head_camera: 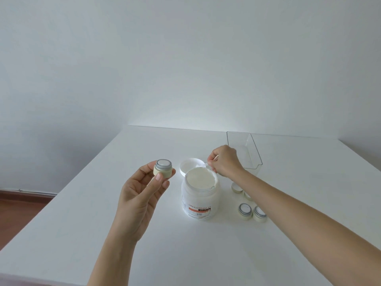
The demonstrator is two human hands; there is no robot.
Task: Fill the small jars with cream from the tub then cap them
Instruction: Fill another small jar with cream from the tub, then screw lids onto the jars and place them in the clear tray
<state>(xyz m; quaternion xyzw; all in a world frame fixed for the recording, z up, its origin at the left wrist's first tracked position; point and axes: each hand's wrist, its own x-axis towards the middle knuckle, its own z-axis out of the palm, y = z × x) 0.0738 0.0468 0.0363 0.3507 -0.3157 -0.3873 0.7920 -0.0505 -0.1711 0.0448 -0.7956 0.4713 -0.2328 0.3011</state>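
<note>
scooping is the step judged to be in hand: a small white spatula [210, 163] is pinched by the curled fingers of the right hand [224, 161] at the far rim of the open tub [199, 195], its tip touching the cream [199, 178] there. whether cream has been loaded onto the tip cannot be told, white being set against white. the tub is seen standing upright near the middle of the white table [103, 234], filled almost to the rim, with its lid [188, 165] laid just behind it.

an uncapped small jar [163, 168] is gripped between the thumb and fingertips of the left hand [142, 195], raised to the left of the tub and held mouth up. its inside appears pale; how full it is cannot be judged.

two more uncapped jars [252, 212] are set side by side to the right of the tub, and what appear to be caps [237, 187] are partly hidden behind the right forearm. a clear bin [255, 155] is placed further back.

for the next move, a load of cream would have to be lifted clear of the rim and carried across to the held jar. the jar's narrow mouth calls for a careful wipe of the spatula inside it, so that the threads are kept clean for capping.
</note>
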